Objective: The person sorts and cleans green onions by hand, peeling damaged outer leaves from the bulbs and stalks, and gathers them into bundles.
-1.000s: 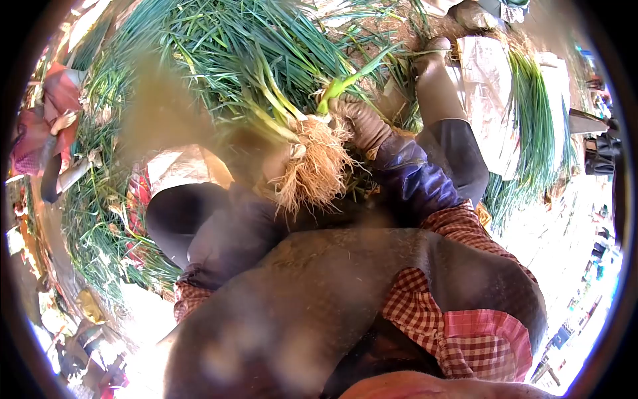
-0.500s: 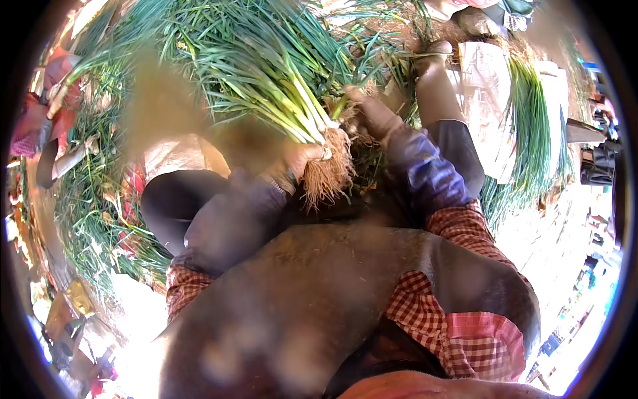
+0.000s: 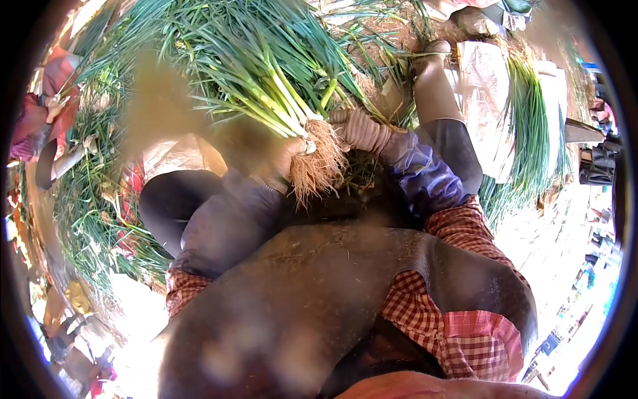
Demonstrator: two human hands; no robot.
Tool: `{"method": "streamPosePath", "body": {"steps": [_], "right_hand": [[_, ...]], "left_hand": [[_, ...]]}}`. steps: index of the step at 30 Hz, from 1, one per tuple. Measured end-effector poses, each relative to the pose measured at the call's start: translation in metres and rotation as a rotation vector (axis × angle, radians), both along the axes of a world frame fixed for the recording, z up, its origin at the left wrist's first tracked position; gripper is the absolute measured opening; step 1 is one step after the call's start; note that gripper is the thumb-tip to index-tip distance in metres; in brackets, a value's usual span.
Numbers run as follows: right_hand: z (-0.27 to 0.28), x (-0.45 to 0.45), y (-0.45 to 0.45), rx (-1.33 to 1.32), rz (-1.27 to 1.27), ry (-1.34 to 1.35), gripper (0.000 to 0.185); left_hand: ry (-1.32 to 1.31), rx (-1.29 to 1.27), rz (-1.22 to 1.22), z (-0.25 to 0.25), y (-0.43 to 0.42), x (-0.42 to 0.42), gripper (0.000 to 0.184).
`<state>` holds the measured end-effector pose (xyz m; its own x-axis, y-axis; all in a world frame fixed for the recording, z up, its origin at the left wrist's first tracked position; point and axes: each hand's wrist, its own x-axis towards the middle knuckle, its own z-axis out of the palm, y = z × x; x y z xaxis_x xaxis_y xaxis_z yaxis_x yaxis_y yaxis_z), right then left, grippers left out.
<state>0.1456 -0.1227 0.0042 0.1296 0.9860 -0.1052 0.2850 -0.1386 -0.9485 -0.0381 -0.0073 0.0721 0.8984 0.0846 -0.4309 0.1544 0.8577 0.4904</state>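
Observation:
My left hand (image 3: 282,156), partly behind a blur on the lens, is closed around the lower stems of a bunch of spring onions (image 3: 282,110). Their pale roots (image 3: 318,156) hang down toward my lap, and the green leaves spread away from me. Beside the roots is my gloved right hand (image 3: 362,131), its fingers curled in. A single spring onion stalk (image 3: 328,93) leads down to those fingers, at the right side of the bunch. The roots hide the fingertips in part.
A large heap of spring onions (image 3: 219,33) lies ahead. More spring onions (image 3: 531,120) rest on pale sacking (image 3: 484,100) at the right. My legs frame the work, and a dark apron (image 3: 292,286) covers my lap. Another person's hand (image 3: 56,106) shows at the far left.
My right hand has come down and left, closer to the bunch, with a stalk at its fingers. The bunch in my left hand has shifted slightly left and up.

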Motion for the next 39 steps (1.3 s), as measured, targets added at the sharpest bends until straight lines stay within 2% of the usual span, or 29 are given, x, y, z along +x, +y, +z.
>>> {"method": "streamPosePath", "body": {"steps": [2,4,5,7,8,9,10,11,13,14,16,18,20,21,22,24,25,26,28,29,30,31,32,33,34,35,37,38,39], "right_hand": [[0.003,-0.009,-0.004,-0.111,0.142,-0.110,0.023],[-0.004,-0.031,-0.018,-0.249,0.397,-0.320,0.026],[-0.006,-0.044,-0.027,-0.336,0.539,-0.420,0.028],[-0.007,-0.063,-0.044,-0.504,0.763,-0.571,0.031],[-0.005,-0.059,-0.047,-0.552,0.780,-0.590,0.032],[-0.005,-0.044,-0.051,-0.527,0.668,-0.533,0.034],[-0.006,-0.023,-0.049,-0.513,0.443,-0.298,0.039],[-0.007,-0.002,-0.046,-0.429,0.121,-0.014,0.046],[-0.010,0.028,-0.028,-0.273,-0.391,0.221,0.063],[-0.016,0.035,-0.013,-0.166,-0.504,0.368,0.072],[-0.014,0.032,0.014,0.067,-0.503,0.874,0.082],[-0.024,0.028,0.039,0.284,-0.306,1.336,0.069],[0.003,0.017,0.048,0.247,-0.282,1.461,0.055],[0.010,0.013,0.050,0.255,-0.248,1.414,0.040],[0.002,0.012,0.051,0.250,-0.247,1.417,0.040],[-0.020,0.010,0.050,0.157,-0.199,1.151,0.034],[-0.016,-0.003,0.045,0.155,-0.302,0.981,0.032],[-0.007,-0.002,0.032,-0.034,-0.264,0.647,0.036],[-0.027,-0.025,0.019,0.220,-0.331,0.652,0.027],[-0.035,-0.021,0.011,0.324,-0.169,0.202,0.031],[-0.037,-0.018,0.003,0.474,-0.088,-0.235,0.035],[-0.020,-0.027,-0.002,0.292,-0.038,-0.072,0.038],[-0.001,-0.033,-0.007,0.110,0.009,0.087,0.042],[0.022,-0.034,-0.012,0.075,0.036,0.138,0.041],[0.005,-0.031,-0.017,0.070,0.035,0.139,0.041],[-0.025,-0.027,-0.023,-0.044,0.141,-0.107,0.038],[-0.022,-0.023,-0.036,0.071,0.218,-0.384,0.031],[-0.030,-0.019,-0.044,0.069,0.224,-0.381,0.031],[-0.046,-0.015,-0.052,0.070,0.216,-0.221,0.025]], "left_hand": [[0.095,-0.025,-0.066,-0.025,0.003,-0.002,0.038],[-0.170,-0.230,0.219,-0.027,-0.003,0.006,0.043],[-0.081,-0.174,0.207,-0.025,0.005,0.002,0.049],[-0.137,-0.234,0.052,-0.044,0.024,-0.009,0.053],[-0.076,-0.171,0.042,-0.051,0.032,-0.012,0.055],[-0.193,-0.171,0.068,-0.043,0.027,-0.007,0.055],[-0.307,-0.173,0.095,-0.027,0.018,-0.002,0.056],[-0.261,-0.163,0.112,-0.017,0.015,-0.002,0.056],[-0.223,-0.173,0.130,-0.009,0.010,-0.003,0.057],[-0.236,-0.190,0.133,-0.010,0.009,-0.003,0.056],[-0.244,-0.182,0.108,-0.011,0.010,-0.003,0.057],[-0.262,-0.180,-0.006,-0.022,0.016,-0.002,0.056],[-0.411,-0.265,0.016,-0.025,0.017,-0.002,0.055],[-0.331,-0.196,0.035,-0.021,0.018,0.000,0.054],[-0.250,-0.131,0.053,-0.017,0.019,0.001,0.054],[-0.254,-0.092,0.087,-0.011,0.010,0.001,0.055],[-0.227,-0.087,0.140,0.000,0.005,0.004,0.055],[-0.229,-0.162,0.123,-0.010,0.011,0.002,0.054],[-0.227,-0.242,0.112,-0.023,0.014,-0.001,0.054],[-0.132,-0.587,0.203,-0.025,0.013,-0.002,0.053],[-0.084,-0.761,0.246,-0.029,0.012,-0.003,0.053],[-0.031,-0.931,0.298,-0.033,0.012,-0.004,0.052],[-0.116,-0.702,0.240,-0.043,0.012,-0.004,0.052],[-0.197,-0.474,0.180,-0.052,0.011,-0.003,0.051],[-0.274,-0.248,0.118,-0.054,0.010,-0.003,0.051],[-0.274,-0.253,0.119,-0.057,0.009,-0.004,0.051],[-0.217,-0.216,0.104,-0.057,0.007,-0.005,0.047],[-0.186,-0.196,0.100,-0.057,0.007,-0.007,0.045],[-0.149,-0.213,0.047,-0.059,0.008,-0.009,0.042]]}}
